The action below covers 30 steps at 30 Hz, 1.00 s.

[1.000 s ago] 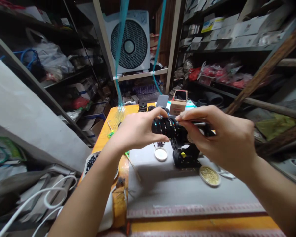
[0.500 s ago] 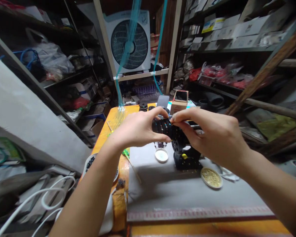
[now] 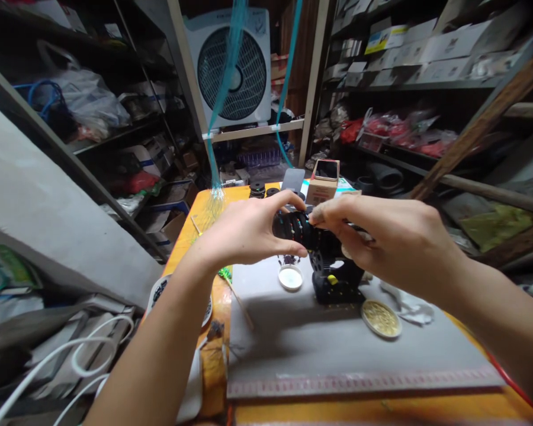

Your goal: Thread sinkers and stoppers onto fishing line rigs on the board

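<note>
A black stand [image 3: 335, 291] on a grey mat carries a horizontal black roller [image 3: 289, 229] wrapped with several dark strands with small coloured beads. Around the roller's left part curves my left hand [image 3: 251, 234], thumb below and fingers on top. My right hand [image 3: 393, 234] is closed in a pinch at the roller's top right; what its fingertips hold is too small to make out. Below the roller is a small white dish [image 3: 290, 278]. Gold-coloured small pieces fill another round dish [image 3: 381, 319] right of the stand.
Black spools [image 3: 257, 190] and a cardboard box [image 3: 323, 182] with a phone-like object stand behind. Left lie a thin stick [image 3: 242, 303] and a tray of dark beads [image 3: 160, 291]. A ruler strip [image 3: 364, 381] edges the grey mat [image 3: 293, 349]. Teal strands [image 3: 224, 100] hang before a fan [image 3: 260, 65].
My right hand has turned slightly, its back and wrist shifting right, while its fingertips stay at the roller's top. My left hand keeps its hold. The camera view has shifted a little.
</note>
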Each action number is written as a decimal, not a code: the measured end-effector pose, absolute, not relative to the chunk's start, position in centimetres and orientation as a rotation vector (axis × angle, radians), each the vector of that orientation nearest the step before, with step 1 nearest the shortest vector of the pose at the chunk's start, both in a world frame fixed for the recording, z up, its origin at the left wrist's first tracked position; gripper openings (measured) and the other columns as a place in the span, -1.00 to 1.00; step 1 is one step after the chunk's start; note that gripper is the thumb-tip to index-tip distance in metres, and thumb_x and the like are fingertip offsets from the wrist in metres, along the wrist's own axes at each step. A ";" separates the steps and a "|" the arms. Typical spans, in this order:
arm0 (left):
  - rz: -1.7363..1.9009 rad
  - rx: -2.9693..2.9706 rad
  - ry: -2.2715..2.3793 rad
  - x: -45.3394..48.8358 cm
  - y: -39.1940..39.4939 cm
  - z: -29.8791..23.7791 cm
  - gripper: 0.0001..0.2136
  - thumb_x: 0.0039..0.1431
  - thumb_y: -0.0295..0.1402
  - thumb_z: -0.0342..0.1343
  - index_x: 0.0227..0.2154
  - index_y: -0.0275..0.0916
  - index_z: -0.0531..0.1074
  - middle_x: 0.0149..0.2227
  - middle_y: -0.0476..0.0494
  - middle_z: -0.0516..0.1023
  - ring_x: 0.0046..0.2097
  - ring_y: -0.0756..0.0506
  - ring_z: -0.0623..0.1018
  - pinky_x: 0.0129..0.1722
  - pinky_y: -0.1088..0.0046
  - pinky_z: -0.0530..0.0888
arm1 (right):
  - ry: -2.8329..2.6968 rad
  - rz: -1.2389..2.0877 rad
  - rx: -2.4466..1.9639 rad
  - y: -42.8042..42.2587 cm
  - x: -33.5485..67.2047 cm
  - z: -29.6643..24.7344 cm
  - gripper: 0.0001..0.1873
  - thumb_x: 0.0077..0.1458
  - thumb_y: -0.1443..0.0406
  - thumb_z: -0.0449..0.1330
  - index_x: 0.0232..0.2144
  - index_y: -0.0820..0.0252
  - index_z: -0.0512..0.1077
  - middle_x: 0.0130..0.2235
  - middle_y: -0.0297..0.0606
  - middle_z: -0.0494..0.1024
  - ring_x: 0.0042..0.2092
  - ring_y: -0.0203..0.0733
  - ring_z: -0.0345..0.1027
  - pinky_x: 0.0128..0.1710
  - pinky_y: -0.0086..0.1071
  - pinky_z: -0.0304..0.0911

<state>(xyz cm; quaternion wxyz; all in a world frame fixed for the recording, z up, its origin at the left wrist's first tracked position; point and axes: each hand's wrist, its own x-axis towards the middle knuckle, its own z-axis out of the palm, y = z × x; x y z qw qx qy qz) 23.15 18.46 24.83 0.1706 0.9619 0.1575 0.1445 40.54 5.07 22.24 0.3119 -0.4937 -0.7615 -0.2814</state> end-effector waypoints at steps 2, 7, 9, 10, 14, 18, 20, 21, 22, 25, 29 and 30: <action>0.405 2.731 0.450 23.2 18.4 24.8 -0.54 0.02 -0.13 0.34 -0.01 -0.04 0.40 0.02 -0.07 0.58 0.01 -0.25 0.56 0.01 0.19 0.46 | -2.032 -0.769 -1.291 5.0 40.5 22.0 -0.82 0.24 0.51 0.10 -0.27 0.16 0.40 -0.30 -0.28 0.62 -0.30 -0.23 0.55 -0.36 -0.39 0.38; 0.412 2.668 0.420 23.1 18.7 24.7 -0.52 0.07 0.01 0.26 0.00 -0.06 0.39 0.03 -0.06 0.57 0.04 -0.23 0.55 0.01 0.23 0.46 | -2.104 -0.848 -1.230 4.8 40.4 21.3 -0.84 0.22 0.53 0.11 -0.28 0.20 0.36 -0.22 -0.17 0.61 -0.19 -0.13 0.55 -0.23 -0.32 0.43; 0.423 2.590 0.414 23.0 19.0 24.7 -0.52 0.21 0.16 0.01 -0.02 -0.06 0.41 0.02 -0.08 0.58 0.04 -0.21 0.55 0.02 0.22 0.46 | -2.139 -0.889 -1.200 4.7 40.3 21.1 -0.84 0.23 0.54 0.07 -0.26 0.23 0.35 -0.20 -0.11 0.60 -0.16 -0.09 0.54 -0.17 -0.28 0.44; 0.424 2.541 0.417 23.0 19.2 24.7 -0.48 0.25 0.21 -0.14 -0.03 -0.06 0.42 0.01 -0.09 0.57 0.05 -0.21 0.55 0.03 0.21 0.46 | -2.154 -0.909 -1.180 4.7 40.3 21.0 -0.84 0.23 0.54 0.06 -0.23 0.25 0.35 -0.18 -0.08 0.59 -0.14 -0.07 0.54 -0.13 -0.26 0.45; 0.436 2.366 0.394 23.0 19.6 24.7 -0.36 0.24 0.27 -0.29 -0.02 -0.08 0.44 0.08 -0.09 0.54 0.10 -0.21 0.53 0.10 0.18 0.44 | -2.176 -0.996 -1.085 4.4 40.2 20.5 -0.83 0.23 0.54 0.05 -0.16 0.36 0.36 -0.19 0.01 0.59 -0.07 0.00 0.54 0.08 -0.19 0.41; 0.513 2.322 0.346 23.3 19.9 24.4 -0.35 0.25 0.26 -0.30 -0.05 -0.10 0.46 0.03 -0.08 0.57 0.06 -0.22 0.57 0.10 0.12 0.44 | -2.199 -1.063 -1.082 4.0 40.4 19.4 -0.75 0.23 0.55 0.04 -0.07 0.40 0.39 -0.08 0.09 0.59 0.12 0.08 0.44 0.19 -0.14 0.35; 0.535 2.287 0.318 23.6 20.0 24.3 -0.33 0.26 0.26 -0.34 -0.06 -0.14 0.47 -0.03 -0.11 0.60 0.05 -0.22 0.57 0.08 0.11 0.45 | -2.226 -1.103 -1.137 3.6 40.6 18.7 -0.69 0.22 0.57 0.06 0.00 0.42 0.39 0.07 0.14 0.52 0.24 0.11 0.30 0.23 -0.11 0.30; 0.549 2.265 0.303 23.7 20.1 24.3 -0.33 0.27 0.25 -0.34 -0.08 -0.16 0.47 -0.05 -0.13 0.61 0.04 -0.22 0.58 0.06 0.13 0.46 | -2.248 -1.119 -1.176 3.3 40.6 18.3 -0.65 0.20 0.58 0.06 0.04 0.45 0.38 0.13 0.17 0.47 0.28 0.13 0.24 0.26 -0.10 0.27; 0.580 2.246 0.286 23.6 20.1 24.2 -0.34 0.29 0.22 -0.34 -0.10 -0.18 0.47 -0.06 -0.16 0.61 0.03 -0.21 0.58 0.04 0.16 0.48 | -2.274 -1.120 -1.223 2.9 40.6 18.0 -0.60 0.20 0.59 0.06 0.09 0.49 0.35 0.18 0.19 0.42 0.31 0.15 0.17 0.28 -0.08 0.24; 0.815 2.308 0.211 23.0 19.4 24.3 -0.47 0.41 0.03 -0.30 -0.13 -0.24 0.46 -0.08 -0.18 0.60 -0.01 -0.14 0.58 0.02 0.27 0.48 | -2.316 -0.979 -1.383 1.5 40.7 17.2 -0.42 0.17 0.64 -0.01 0.25 0.49 0.21 0.34 0.17 0.18 0.39 0.20 -0.05 0.31 0.05 0.13; 1.043 2.660 0.089 20.8 17.5 23.6 -0.63 0.35 -0.14 0.04 0.03 -0.32 0.39 0.04 -0.25 0.54 0.09 -0.14 0.51 0.12 0.31 0.40 | -2.159 -0.757 -1.449 -1.0 41.1 15.8 -0.37 0.15 0.64 0.01 0.26 0.36 0.18 0.37 0.08 0.11 0.38 0.16 -0.02 0.30 0.03 0.09; 1.043 2.772 0.061 20.3 17.1 23.2 -0.54 0.26 -0.13 0.16 0.09 -0.34 0.35 0.10 -0.30 0.50 0.14 -0.17 0.47 0.16 0.28 0.37 | -2.119 -0.724 -1.476 -1.6 41.3 15.3 -0.45 0.18 0.60 0.04 0.21 0.36 0.24 0.31 0.06 0.24 0.32 0.13 0.10 0.26 0.00 0.14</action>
